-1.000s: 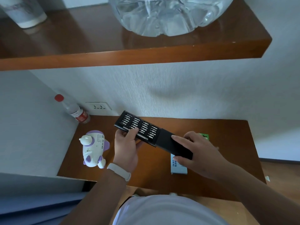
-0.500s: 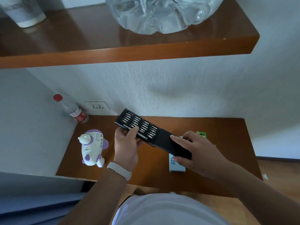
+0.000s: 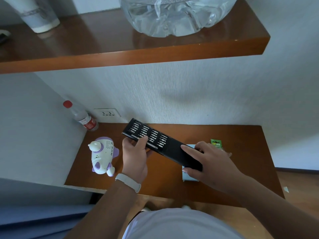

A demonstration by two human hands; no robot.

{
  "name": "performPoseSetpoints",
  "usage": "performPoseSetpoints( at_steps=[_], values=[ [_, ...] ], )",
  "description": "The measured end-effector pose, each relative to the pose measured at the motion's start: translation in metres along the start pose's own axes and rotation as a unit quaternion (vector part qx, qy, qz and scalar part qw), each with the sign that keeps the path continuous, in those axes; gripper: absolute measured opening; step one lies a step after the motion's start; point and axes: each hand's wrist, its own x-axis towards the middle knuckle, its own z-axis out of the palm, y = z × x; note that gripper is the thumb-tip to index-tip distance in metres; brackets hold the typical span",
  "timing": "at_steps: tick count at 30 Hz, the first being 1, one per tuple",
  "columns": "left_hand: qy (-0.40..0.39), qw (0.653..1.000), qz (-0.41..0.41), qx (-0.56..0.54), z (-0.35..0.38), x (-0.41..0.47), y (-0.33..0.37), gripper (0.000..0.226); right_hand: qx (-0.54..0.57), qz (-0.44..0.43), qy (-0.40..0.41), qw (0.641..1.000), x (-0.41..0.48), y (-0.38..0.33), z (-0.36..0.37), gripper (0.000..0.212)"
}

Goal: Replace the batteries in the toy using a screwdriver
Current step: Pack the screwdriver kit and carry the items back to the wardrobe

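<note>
A black screwdriver kit (image 3: 155,138) is held above the brown table (image 3: 241,135), its bit tray slid out to the upper left with several silver bits showing. My left hand (image 3: 135,155) grips the tray end, thumb lying across the bits. My right hand (image 3: 207,161) holds the black sleeve end between thumb and fingers. A white and purple toy (image 3: 103,156) lies on the table to the left of my left hand. A green battery pack (image 3: 216,144) lies behind my right hand, partly hidden.
A clear bottle with a red cap (image 3: 82,118) leans in the back left corner beside a wall socket (image 3: 107,113). A pale blue box (image 3: 188,175) lies under my right hand. A wooden shelf (image 3: 138,54) overhangs above, carrying a large water jug (image 3: 174,16).
Both hands keep the same hold on the kit. The view has shifted slightly; the kit's tray stays slid out as before.
</note>
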Motion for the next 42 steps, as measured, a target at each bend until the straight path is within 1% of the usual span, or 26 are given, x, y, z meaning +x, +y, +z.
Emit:
performPoseSetpoints(
  at_steps=[5, 8, 11, 16, 19, 23, 28, 32, 37, 42],
  values=[
    [-0.007, 1.000, 0.009, 0.007, -0.004, -0.002, 0.000, 0.031, 0.038, 0.008, -0.007, 0.999, -0.002, 0.001, 0.003, 0.073],
    [-0.012, 1.000, 0.006, 0.004, -0.005, -0.005, 0.000, 0.031, 0.033, 0.009, -0.014, 0.999, -0.003, 0.002, 0.003, 0.074],
    [-0.017, 1.000, 0.005, 0.009, -0.005, -0.007, -0.001, 0.030, 0.032, 0.005, -0.039, 0.999, -0.003, 0.004, 0.002, 0.077],
    [-0.027, 1.000, -0.002, 0.003, -0.004, -0.010, -0.003, 0.030, 0.031, -0.001, -0.041, 0.999, -0.004, 0.005, 0.002, 0.080],
    [-0.049, 0.999, -0.008, 0.004, -0.004, -0.010, -0.006, 0.035, 0.034, -0.003, -0.046, 0.998, -0.005, 0.004, -0.001, 0.081],
    [-0.060, 0.998, -0.020, 0.007, 0.000, -0.017, -0.015, 0.036, 0.026, -0.015, -0.027, 0.999, -0.002, 0.002, -0.001, 0.074],
    [-0.053, 0.998, -0.029, -0.021, 0.002, -0.022, -0.019, 0.037, 0.001, -0.033, 0.011, 0.999, 0.003, -0.005, 0.001, 0.065],
    [-0.075, 0.997, -0.032, -0.004, 0.010, -0.031, -0.027, 0.041, 0.000, -0.049, 0.016, 0.999, 0.010, -0.008, 0.003, 0.065],
    [-0.076, 0.996, -0.034, -0.017, 0.004, -0.031, -0.029, 0.042, 0.004, -0.066, 0.011, 0.998, 0.012, -0.003, 0.005, 0.067],
    [-0.098, 0.994, -0.038, -0.007, -0.011, -0.028, -0.023, 0.034, 0.009, -0.079, 0.007, 0.997, 0.013, 0.003, 0.006, 0.065]
  ],
)
